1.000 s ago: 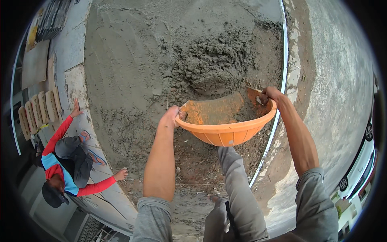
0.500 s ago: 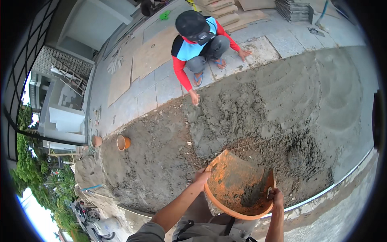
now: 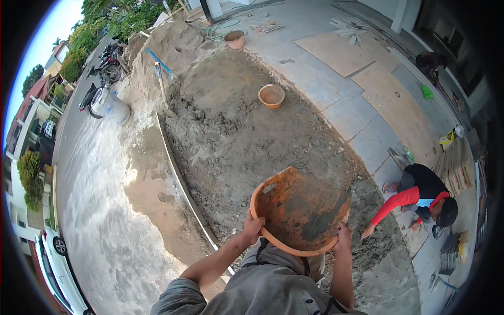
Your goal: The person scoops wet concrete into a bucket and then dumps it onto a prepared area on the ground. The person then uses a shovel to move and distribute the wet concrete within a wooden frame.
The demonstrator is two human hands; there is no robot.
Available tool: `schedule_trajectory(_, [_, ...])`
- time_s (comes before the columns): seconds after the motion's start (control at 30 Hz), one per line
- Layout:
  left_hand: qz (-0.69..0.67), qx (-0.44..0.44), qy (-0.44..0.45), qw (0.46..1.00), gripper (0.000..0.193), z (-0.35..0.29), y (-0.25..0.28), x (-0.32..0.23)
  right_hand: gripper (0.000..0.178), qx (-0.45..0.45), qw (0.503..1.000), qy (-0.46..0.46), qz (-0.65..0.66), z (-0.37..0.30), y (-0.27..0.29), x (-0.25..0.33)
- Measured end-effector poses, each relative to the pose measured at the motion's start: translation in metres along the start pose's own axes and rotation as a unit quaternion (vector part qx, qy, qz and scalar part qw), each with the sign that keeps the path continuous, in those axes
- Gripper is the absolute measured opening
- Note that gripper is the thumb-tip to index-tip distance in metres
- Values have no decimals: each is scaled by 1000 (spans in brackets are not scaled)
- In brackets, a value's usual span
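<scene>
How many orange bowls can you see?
3. One bowl is held at its rim by the left hand and right hand. A second bowl sits on the mortar. A third bowl sits farther off on the pavement. Others may be hidden.

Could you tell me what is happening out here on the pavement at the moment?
A person holds an orange basin at its rim with both hands, the left hand and the right hand. It is tilted, with grey mortar smeared inside. Below it spreads a wide patch of wet mortar on the paved ground. To the right, a co-worker in red sleeves crouches and reaches a hand to the mortar's edge. Another orange basin sits farther off.
</scene>
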State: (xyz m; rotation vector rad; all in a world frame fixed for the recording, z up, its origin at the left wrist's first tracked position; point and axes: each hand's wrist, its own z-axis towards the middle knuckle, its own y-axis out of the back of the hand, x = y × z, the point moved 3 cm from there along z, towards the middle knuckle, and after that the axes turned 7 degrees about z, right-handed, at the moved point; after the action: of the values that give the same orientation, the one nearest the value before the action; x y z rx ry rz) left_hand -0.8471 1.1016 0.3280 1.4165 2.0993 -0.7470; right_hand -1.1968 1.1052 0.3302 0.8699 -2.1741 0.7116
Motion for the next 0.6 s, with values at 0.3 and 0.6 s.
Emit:
schedule_trajectory(0.3, [-170,-41,66,982,43,78,30,-103,27,97,983,-1,-157,106,-234,30])
schedule_trajectory(0.6, [-205,-174,91,959,23,227,-22,-272,74,164,942,-6,-294,209,-446,121])
